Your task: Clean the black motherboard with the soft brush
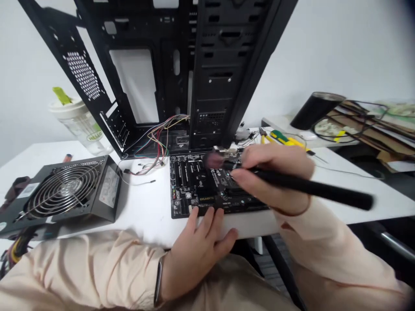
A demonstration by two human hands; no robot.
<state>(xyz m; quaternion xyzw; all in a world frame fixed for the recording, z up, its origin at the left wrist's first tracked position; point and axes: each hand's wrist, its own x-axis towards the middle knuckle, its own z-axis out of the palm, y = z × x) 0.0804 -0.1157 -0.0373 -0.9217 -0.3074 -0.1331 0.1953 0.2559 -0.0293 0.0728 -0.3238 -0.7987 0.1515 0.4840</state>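
A black motherboard (202, 179) with white and gold lettering lies flat near the front edge of the white table. My right hand (275, 172) is closed around the black handle of a soft brush (311, 185). The brush's reddish bristle head, blurred by motion, is over the upper middle of the board; whether it touches cannot be told. At the board's front edge rests my left hand (202, 242), fingers stretched out and fingertips on the edge. Part of the board's right side is hidden behind my right hand and the brush.
An open black computer case (214, 95) stands behind the board, thin coloured wires (158, 138) spilling from it. To the left are a power supply (108, 190) and a clear cup (94, 134). A green-yellow screwdriver (282, 137), black cylinder (316, 110) and cardboard (372, 125) sit at right.
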